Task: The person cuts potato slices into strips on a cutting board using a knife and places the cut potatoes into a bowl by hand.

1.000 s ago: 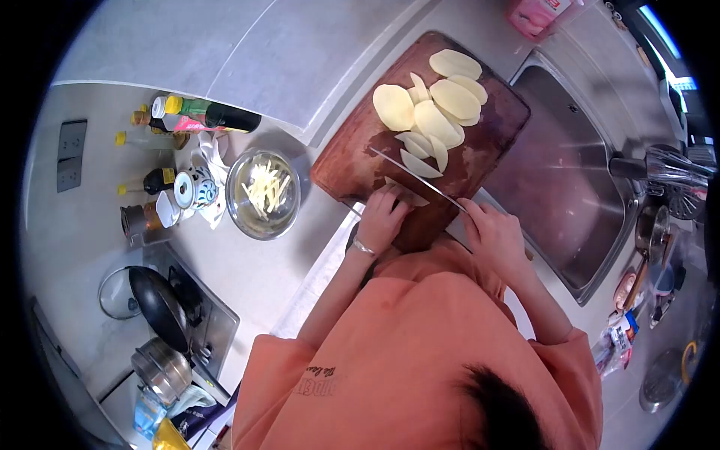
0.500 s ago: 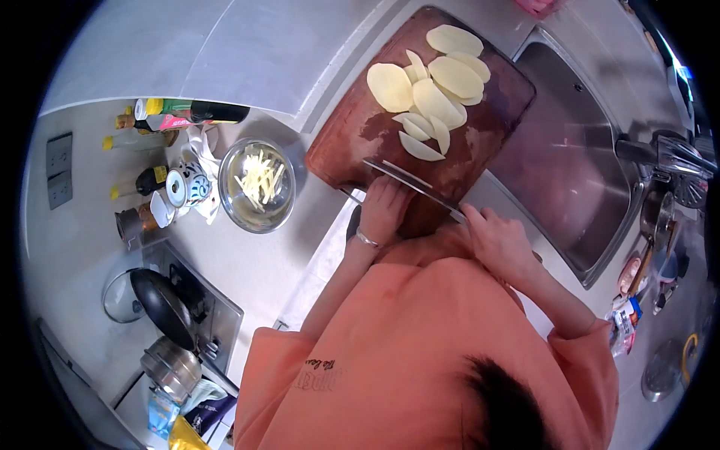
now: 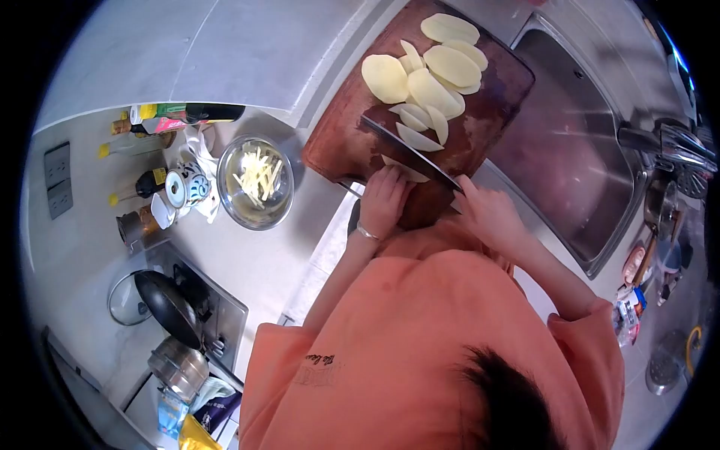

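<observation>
Left hand [image 3: 382,199]: holds a potato slice [image 3: 412,172] on the board [image 3: 337,139]
Right hand [image 3: 487,214]: closed around the knife [image 3: 405,151]
Knife: slants between left hand and other slices [image 3: 452,66]

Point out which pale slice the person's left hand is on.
It's the lone slice between the left hand and the knife; the other slices lie beyond the knife, with no hand on them.

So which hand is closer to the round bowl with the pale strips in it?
Left. The left hand is at the cutting board, to the right of the bowl; the right hand, gripping the knife, is farther right.
</observation>
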`<state>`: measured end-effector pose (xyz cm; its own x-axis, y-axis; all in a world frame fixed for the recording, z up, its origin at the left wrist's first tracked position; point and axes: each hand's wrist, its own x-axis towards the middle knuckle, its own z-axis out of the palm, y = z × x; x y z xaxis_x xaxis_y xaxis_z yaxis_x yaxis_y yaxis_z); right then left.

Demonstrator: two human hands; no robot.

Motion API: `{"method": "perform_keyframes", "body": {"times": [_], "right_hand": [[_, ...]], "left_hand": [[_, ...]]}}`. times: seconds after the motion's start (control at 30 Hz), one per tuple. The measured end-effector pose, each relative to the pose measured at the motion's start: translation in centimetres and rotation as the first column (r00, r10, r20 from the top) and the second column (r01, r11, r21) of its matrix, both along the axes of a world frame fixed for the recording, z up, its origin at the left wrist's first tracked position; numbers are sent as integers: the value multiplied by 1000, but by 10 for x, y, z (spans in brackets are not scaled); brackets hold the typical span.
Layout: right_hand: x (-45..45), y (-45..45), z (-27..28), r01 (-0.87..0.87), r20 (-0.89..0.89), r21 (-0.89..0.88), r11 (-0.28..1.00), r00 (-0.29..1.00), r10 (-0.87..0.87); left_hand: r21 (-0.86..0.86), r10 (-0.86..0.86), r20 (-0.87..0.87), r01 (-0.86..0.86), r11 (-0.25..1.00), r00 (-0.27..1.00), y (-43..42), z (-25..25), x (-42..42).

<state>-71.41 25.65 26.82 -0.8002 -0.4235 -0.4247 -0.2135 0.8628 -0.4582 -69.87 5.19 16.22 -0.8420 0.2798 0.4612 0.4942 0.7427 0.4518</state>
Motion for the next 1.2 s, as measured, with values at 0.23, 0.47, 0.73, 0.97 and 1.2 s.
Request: {"method": "perform_keyframes", "body": {"times": [0.23, 0.47, 0.73, 0.97, 1.2], "right_hand": [[12, 6, 26, -103, -10, 38, 994, 995, 104], [6, -7, -2, -92, -55, 47, 995, 994, 95], [15, -1, 25, -81, 18, 63, 995, 997, 80], [16, -1, 28, -105, -1, 45, 994, 994, 105], [21, 6, 25, -115, -1, 81, 990, 993, 115]], "left_hand": [[-9, -8, -8, 8, 1000, 1000, -4, 1, 2], [-30, 2, 56, 0, 1000, 998, -3, 1, 2], [-20, 9, -14, -9, 1000, 1000, -3, 1, 5], [-6, 2, 27, -2, 1000, 1000, -4, 0, 6], [1, 0, 15, 0, 1000, 1000, -5, 2, 6]]}}
